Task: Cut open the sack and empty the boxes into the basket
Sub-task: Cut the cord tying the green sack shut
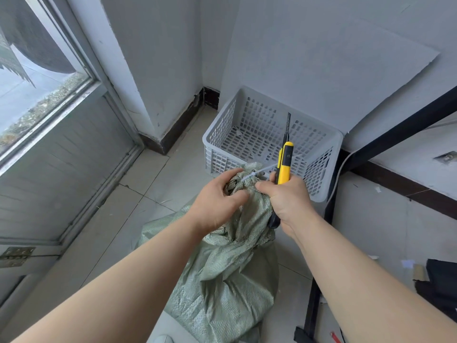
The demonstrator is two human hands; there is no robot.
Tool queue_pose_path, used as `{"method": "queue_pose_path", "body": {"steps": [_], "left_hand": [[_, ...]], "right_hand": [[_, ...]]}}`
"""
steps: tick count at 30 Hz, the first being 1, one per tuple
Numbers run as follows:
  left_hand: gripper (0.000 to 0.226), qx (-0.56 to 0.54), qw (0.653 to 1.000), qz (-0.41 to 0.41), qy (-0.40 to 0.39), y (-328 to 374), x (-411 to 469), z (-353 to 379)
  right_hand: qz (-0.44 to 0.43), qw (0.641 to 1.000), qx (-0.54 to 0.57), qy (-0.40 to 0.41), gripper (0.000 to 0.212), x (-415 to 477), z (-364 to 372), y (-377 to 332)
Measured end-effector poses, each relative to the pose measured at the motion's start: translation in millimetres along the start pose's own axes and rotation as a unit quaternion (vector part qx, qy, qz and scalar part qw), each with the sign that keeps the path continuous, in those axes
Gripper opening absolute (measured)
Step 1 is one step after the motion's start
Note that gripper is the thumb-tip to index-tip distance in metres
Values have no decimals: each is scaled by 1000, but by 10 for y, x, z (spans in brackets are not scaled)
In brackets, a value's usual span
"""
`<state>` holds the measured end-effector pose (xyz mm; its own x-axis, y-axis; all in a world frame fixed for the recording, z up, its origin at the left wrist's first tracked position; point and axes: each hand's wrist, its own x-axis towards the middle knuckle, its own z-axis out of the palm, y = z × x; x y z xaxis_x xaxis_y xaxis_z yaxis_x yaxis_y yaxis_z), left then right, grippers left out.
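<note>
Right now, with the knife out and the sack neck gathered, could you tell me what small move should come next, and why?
Probably bring the utility knife blade down to the white zip tie and slice it. The tie cinches the sack shut, the left hand steadies the neck, and the right hand holds the blade pointing up, away from it.

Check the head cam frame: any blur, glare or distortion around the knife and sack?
Head view: soft, even daylight, no glare; utility knife, sack and both hands sharp, left hand, right hand; wide-angle bending shows in the window frame and forearms; shadows faint.
</note>
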<state>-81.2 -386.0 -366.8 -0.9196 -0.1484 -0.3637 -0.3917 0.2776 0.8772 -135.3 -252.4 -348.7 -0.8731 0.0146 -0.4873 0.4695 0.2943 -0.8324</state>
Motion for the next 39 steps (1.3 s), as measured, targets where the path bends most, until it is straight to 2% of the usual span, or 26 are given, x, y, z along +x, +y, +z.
{"method": "queue_pose_path", "body": {"steps": [4,7,10,14,16,21,28,32,35,37,39], "left_hand": [[59,-2,999,-37,10,-63,46,60],[45,-15,997,-66,48,-84,82,56],[38,-27,994,-82,73,-90,119,6],[35,-2,992,-77,104,-67,158,-26],[34,11,991,-78,110,-52,167,-35],[36,52,991,-68,99,-17,163,0],[40,104,991,-49,73,-10,153,47],[35,128,988,-47,69,31,161,80],[25,140,987,-51,61,56,184,130],[18,148,986,-52,54,57,193,177],[9,151,986,-59,50,40,174,233]], "right_hand": [[21,998,-42,-40,28,57,-98,87],[-4,981,-173,-84,46,38,-232,75],[-72,936,-333,-84,53,-5,-415,24],[-147,879,-445,-85,36,-71,-621,-29],[-179,853,-485,-75,34,-101,-692,-55],[-237,811,-531,-64,36,-160,-723,-122],[-270,776,-569,-27,38,-159,-722,-88],[-335,738,-585,22,39,-262,-686,-22],[-350,721,-595,57,36,-307,-639,53],[-350,721,-593,77,35,-314,-604,66],[-330,736,-587,61,38,-318,-573,78]]}}
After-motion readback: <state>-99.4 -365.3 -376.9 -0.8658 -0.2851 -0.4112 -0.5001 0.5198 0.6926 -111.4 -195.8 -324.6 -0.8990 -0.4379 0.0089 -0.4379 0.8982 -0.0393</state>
